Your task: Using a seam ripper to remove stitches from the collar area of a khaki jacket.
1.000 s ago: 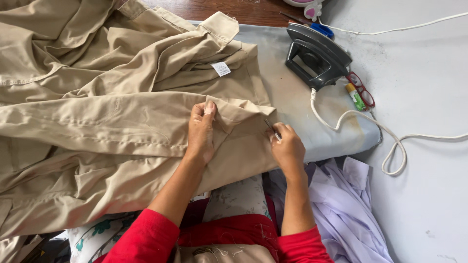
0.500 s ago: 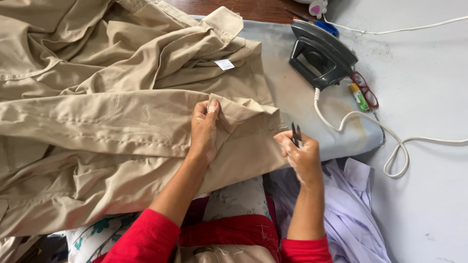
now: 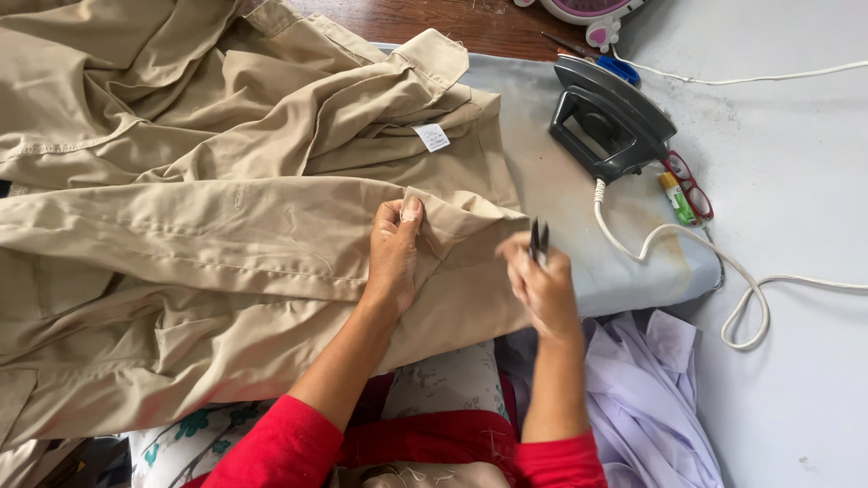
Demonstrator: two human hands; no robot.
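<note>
Left hand (image 3: 393, 258) is pressing flat on the khaki garment (image 3: 181, 244), thumb and fingers pinching a folded fabric edge. The garment is covering the left part of the ironing board (image 3: 561, 199) and hanging over its near edge. Right hand (image 3: 542, 289), blurred, is closing its fingers around small dark snips (image 3: 539, 240), tips pointing up, just beside the fold. A black iron (image 3: 610, 122) is sitting at the board's far right corner, its white cord (image 3: 723, 271) trailing off the right edge. No containers are showing.
</note>
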